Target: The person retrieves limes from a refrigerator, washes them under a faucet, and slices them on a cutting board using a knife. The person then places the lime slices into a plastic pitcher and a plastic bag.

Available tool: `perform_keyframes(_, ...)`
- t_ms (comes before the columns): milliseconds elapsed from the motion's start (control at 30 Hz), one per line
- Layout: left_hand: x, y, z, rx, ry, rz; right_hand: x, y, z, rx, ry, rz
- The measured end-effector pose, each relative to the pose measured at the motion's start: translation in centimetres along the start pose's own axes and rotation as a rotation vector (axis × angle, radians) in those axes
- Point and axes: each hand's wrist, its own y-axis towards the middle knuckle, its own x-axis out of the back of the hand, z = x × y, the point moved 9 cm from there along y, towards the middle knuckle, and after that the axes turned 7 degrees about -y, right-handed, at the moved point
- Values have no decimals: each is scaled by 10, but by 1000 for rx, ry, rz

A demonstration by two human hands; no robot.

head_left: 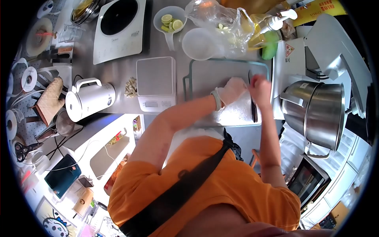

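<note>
My left hand (233,91), in a pale translucent glove, is over the cutting board (205,73). Its fingers are bunched and blurred inside the glove, so their pose is unclear. Close to its right is my right hand (260,87), bare, with the fingers closed; whatever they may hold is too small to make out. A dark, narrow knife-like object (254,112) lies lengthwise near the board's right side, partly beside my right hand. To the left of the board stands a kitchen scale (156,81) with nothing on its plate.
Behind the board are a strainer with lime pieces (172,24), a white bowl (198,43), a plastic bag (231,29) and a pump bottle (262,29). An induction cooker (118,39) and kettle (90,98) stand left, a large steel pot (323,112) right.
</note>
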Motion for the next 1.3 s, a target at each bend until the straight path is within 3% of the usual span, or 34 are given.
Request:
perform_keyframes(67, -2, -2, -2, -125, -154, -166, 53, 39, 50, 117, 85, -159)
perform_keyframes(133, 3, -1, -8, -121, -106, -142, 84, 79, 101, 267, 112, -307)
perform_keyframes(200, 5, -2, -10, -118, -50, -114, 82, 139, 164, 544, 79, -307)
perform_keyframes(233, 9, -3, -11, -122, -7, -152, 66, 160, 176, 572, 7, -236)
perform_keyframes(300, 16, -6, -13, -132, 33, -190, 30, 196, 166, 520, -164, -164)
perform_keyframes(367, 18, -6, 5, 7, -108, -73, -22, 217, 140, 481, -446, 83)
perform_keyframes(400, 23, -7, 13, 0, -101, -76, -1, 205, 150, 468, -379, 91)
perform_keyframes(467, 85, -54, -2, -312, 264, -872, 39, 184, 163, 533, -198, 27)
perform_keyframes(500, 114, -41, 26, -110, -11, -676, 62, 173, 169, 596, -12, -38)
perform_keyframes(533, 149, -30, 50, 88, -277, -468, 78, 166, 169, 566, -51, -89)
perform_keyframes(600, 215, -30, 85, 224, -306, -636, 93, 154, 159, 542, -91, -142)
perform_keyframes(667, 263, -21, 107, 202, -295, -674, 95, 145, 132, 460, -36, -218)
perform_keyframes(733, 299, -19, 106, -80, -175, -928, 85, 130, 126, 537, -91, -282)
perform_keyframes(767, 305, -18, 109, -87, -173, -930, 89, 120, 132, 606, -153, -348)
perform_keyframes(833, 300, 0, 106, -103, -58, -724, 86, 111, 131, 556, -123, -335)
perform_keyframes(867, 304, 0, 118, 33, -108, -781, 88, 108, 131, 519, -79, -367)
perform_keyframes(1000, 318, -2, 112, -106, 55, -848, 69, 124, 102, 418, -77, -294)
perform_keyframes(1067, 326, -26, 130, 15, 226, -1274, 74, 123, 101, 434, -102, -326)
perform_keyframes(1100, 323, -27, 137, 17, 232, -1271, 81, 121, 103, 436, -96, -326)
perform_keyframes(1167, 299, 3, 186, 369, -52, -787, 91, 122, 101, 406, -64, -274)
perform_keyframes(1300, 300, 15, 163, 254, -60, -653, 106, 115, 105, 427, -55, -297)
